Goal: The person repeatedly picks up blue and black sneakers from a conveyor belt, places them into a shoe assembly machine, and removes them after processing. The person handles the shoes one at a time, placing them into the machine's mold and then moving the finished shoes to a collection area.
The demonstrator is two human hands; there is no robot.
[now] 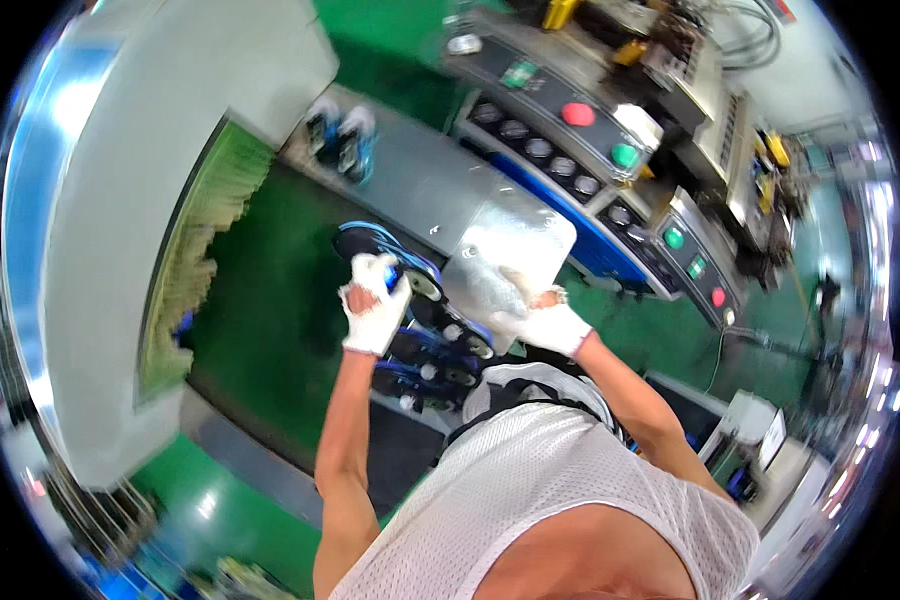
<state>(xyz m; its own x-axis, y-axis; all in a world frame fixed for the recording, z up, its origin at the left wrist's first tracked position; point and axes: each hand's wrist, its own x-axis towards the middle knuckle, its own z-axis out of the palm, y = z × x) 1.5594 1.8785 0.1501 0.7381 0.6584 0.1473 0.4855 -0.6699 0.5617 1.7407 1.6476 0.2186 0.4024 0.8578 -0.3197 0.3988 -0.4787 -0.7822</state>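
My left hand (375,308), in a white glove with bare skin showing at one spot, has its fingers closed on a black shoe sole with blue edging (362,241). More dark sole-like pieces (425,365) with blue edges and pale round spots lie just below and to the right of it. My right hand (548,325), also gloved in white, is over the near edge of a shiny metal plate (525,235). Its fingers are smeared by motion, so whether they hold anything is unclear. A pair of blue, white and black shoes (340,140) stands at the grey ledge's far end.
On the left, a large pale machine housing (130,190) has a fringed curtain (195,265) over a dark green belt (275,280). The grey metal ledge (410,165) runs along it. At right stands a machine with red button (578,114), green button (625,155) and round gauges.
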